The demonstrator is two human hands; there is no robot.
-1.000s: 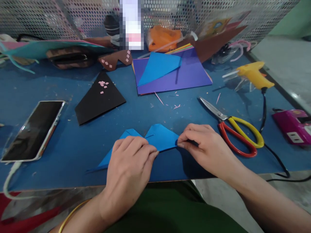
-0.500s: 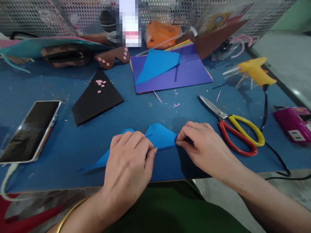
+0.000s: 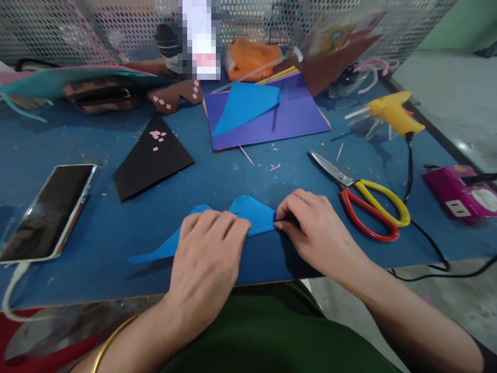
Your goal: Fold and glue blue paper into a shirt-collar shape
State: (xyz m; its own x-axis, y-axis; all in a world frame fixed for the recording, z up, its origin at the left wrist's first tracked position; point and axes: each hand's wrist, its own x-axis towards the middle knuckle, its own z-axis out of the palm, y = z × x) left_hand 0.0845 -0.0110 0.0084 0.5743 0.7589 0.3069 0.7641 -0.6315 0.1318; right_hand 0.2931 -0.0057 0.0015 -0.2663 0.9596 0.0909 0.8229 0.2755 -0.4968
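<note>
A folded piece of blue paper (image 3: 254,215) lies near the front edge of the blue table, its pointed left end stretching out past my left hand. My left hand (image 3: 209,251) rests over its middle, fingers curled and closed on the paper's near edge; the thumb is mostly hidden. At the right end, my right hand (image 3: 306,220) pinches the paper's tip between thumb and fingers. Scissors (image 3: 345,181) with one red and one yellow handle lie to the right of my right hand, blades pointing away. Beyond my left hand is a folded black paper (image 3: 155,166) bearing small pink paper squares.
A phone (image 3: 50,212) with a white cable lies at left. Purple paper sheets (image 3: 298,122) carry another blue piece (image 3: 244,106). A yellow glue gun (image 3: 394,114) and a magenta power socket box (image 3: 462,194) stand right. Brown cut paper (image 3: 171,98) lies at the back.
My left fingers have shifted slightly on the blue paper, the thumb now tucked out of sight. The paper's left point sits a little higher. The right hand keeps its pinch; the view has moved slightly.
</note>
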